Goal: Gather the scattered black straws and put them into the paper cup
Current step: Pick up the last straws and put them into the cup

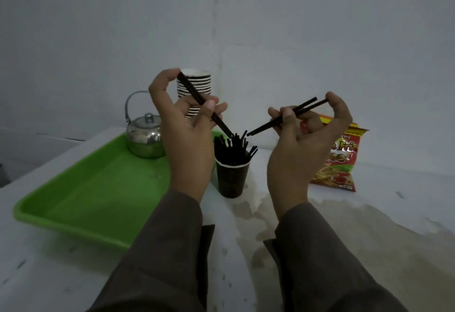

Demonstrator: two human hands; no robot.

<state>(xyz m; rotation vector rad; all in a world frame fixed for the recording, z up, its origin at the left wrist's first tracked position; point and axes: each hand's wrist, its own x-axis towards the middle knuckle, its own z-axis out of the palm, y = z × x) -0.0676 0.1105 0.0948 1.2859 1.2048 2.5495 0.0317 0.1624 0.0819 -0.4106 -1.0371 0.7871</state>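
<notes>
A dark paper cup (231, 181) stands on the white table, holding several black straws (234, 149) that stick up out of its rim. My left hand (184, 129) is raised above and left of the cup and pinches black straws (197, 97) that slant down, with the lower tip just over the cup's bundle. My right hand (305, 136) is raised to the right of the cup and pinches two black straws (270, 122) between thumb and fingers; their lower tips point left toward the cup's top.
A green tray (81, 201) lies to the left with a steel kettle (145, 136) on its far end. A stack of paper cups (197, 85) stands behind my left hand. A red snack bag (342, 161) lies to the right. The tabletop shows stains near the front.
</notes>
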